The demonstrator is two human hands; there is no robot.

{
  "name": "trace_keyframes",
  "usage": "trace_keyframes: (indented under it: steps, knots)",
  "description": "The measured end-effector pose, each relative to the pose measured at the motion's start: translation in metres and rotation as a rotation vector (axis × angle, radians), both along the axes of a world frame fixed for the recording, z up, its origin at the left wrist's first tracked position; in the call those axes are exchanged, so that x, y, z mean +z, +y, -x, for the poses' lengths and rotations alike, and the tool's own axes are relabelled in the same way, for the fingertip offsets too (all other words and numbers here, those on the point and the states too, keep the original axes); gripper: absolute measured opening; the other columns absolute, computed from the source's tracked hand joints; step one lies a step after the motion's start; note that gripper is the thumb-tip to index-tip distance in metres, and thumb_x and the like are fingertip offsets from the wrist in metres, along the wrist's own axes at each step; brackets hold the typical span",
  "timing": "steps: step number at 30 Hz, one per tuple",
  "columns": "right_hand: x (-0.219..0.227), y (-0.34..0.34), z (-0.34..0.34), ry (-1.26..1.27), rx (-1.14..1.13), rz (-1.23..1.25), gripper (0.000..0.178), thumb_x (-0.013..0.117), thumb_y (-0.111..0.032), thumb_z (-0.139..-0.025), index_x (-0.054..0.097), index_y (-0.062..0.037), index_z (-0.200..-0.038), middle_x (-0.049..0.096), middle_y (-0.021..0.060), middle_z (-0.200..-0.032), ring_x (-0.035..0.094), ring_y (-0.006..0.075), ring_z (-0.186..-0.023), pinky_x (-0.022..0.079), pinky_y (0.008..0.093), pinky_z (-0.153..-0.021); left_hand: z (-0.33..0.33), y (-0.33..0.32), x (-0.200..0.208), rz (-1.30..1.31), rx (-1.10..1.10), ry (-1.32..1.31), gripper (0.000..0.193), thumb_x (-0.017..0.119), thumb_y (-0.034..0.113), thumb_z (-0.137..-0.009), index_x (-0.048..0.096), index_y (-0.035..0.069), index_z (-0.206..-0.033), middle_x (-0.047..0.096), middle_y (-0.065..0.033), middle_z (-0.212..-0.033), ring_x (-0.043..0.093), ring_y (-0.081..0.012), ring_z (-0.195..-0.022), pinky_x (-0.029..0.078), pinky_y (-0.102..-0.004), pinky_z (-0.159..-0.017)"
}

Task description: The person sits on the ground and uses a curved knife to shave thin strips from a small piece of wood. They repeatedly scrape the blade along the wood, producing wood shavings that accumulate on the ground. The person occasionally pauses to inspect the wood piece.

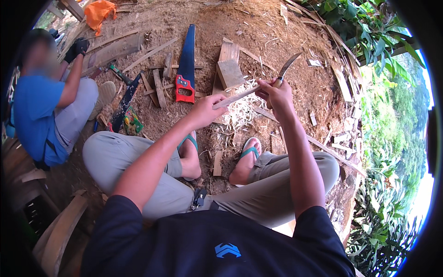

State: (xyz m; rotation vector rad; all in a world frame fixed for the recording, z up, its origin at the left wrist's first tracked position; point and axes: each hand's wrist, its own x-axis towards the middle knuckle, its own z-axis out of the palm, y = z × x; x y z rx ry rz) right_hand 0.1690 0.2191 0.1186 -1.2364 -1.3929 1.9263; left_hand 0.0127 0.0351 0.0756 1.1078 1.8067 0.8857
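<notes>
My left hand (206, 112) is closed round the near end of a thin wooden strip (241, 96), which slants up to the right. My right hand (280, 95) grips the pale handle of a knife with a curved blade (288, 64); the blade points up and away from me. The strip's far end meets the right hand's fingers, and whether they also pinch it is hard to make out. Below the strip, curly wood shavings (244, 111) lie between my sandalled feet. Just beyond them a wooden block (230, 74) rests on a board (229, 50).
A handsaw (186, 60) with a red handle lies ahead on the dirt, near loose wood pieces (159, 87). Another dark-bladed saw (123, 105) is further left. A person in a blue shirt (37, 104) sits at the left. Long strips (339, 157) and green plants (383, 221) are at the right.
</notes>
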Motion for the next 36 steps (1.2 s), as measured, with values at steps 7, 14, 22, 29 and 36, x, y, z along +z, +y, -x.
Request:
trace_keyframes:
  steps: [7,14,22,29,36]
  knots:
    - [-0.007,0.024,-0.009,-0.087,-0.102,-0.043,0.022,0.065,-0.003,-0.086,0.043,-0.0003,-0.090,0.064,0.0174,-0.084,0.069,0.0215,-0.067,0.051,0.0222,-0.045,0.012,0.002,-0.004,-0.182,0.225,0.099,0.029,0.066,0.029,-0.088,0.061,0.004,-0.101,0.064,-0.0065,-0.075,0.060,-0.0134,-0.066,0.046,-0.0301,-0.060]
    - [-0.005,0.021,-0.011,-0.067,-0.003,0.056,0.019,0.064,-0.003,-0.086,0.045,0.0015,-0.088,0.062,0.0187,-0.085,0.068,0.0220,-0.076,0.059,0.0261,-0.065,0.014,0.007,0.016,-0.274,0.422,-0.068,0.026,0.065,0.022,-0.090,0.056,0.003,-0.106,0.062,-0.0044,-0.078,0.058,-0.0098,-0.055,0.047,-0.0260,-0.049]
    - [-0.002,0.009,-0.005,-0.144,0.062,0.003,0.021,0.067,-0.003,-0.084,0.046,0.0003,-0.084,0.062,0.0149,-0.085,0.068,0.0214,-0.077,0.060,0.0293,-0.073,0.021,0.002,-0.002,-0.251,0.369,-0.121,0.023,0.062,0.018,-0.091,0.054,0.002,-0.105,0.062,-0.0060,-0.085,0.059,-0.0098,-0.056,0.048,-0.0243,-0.049]
    - [0.005,0.005,-0.008,-0.140,0.358,0.226,0.026,0.066,-0.001,-0.085,0.041,-0.0027,-0.092,0.061,0.0153,-0.092,0.068,0.0261,-0.085,0.059,0.0346,-0.080,0.026,0.003,0.002,-0.310,0.482,-0.049,0.032,0.058,0.017,-0.093,0.047,0.002,-0.120,0.060,-0.0082,-0.091,0.061,-0.0126,-0.056,0.050,-0.0254,-0.050]
    - [0.007,-0.004,-0.006,-0.116,0.450,0.321,0.028,0.065,0.001,-0.084,0.040,-0.0047,-0.092,0.060,0.0141,-0.093,0.067,0.0251,-0.085,0.059,0.0365,-0.081,0.032,0.003,0.002,-0.300,0.498,-0.073,0.049,0.054,0.020,-0.096,0.033,0.001,-0.136,0.062,-0.0091,-0.091,0.063,-0.0141,-0.057,0.049,-0.0256,-0.048]
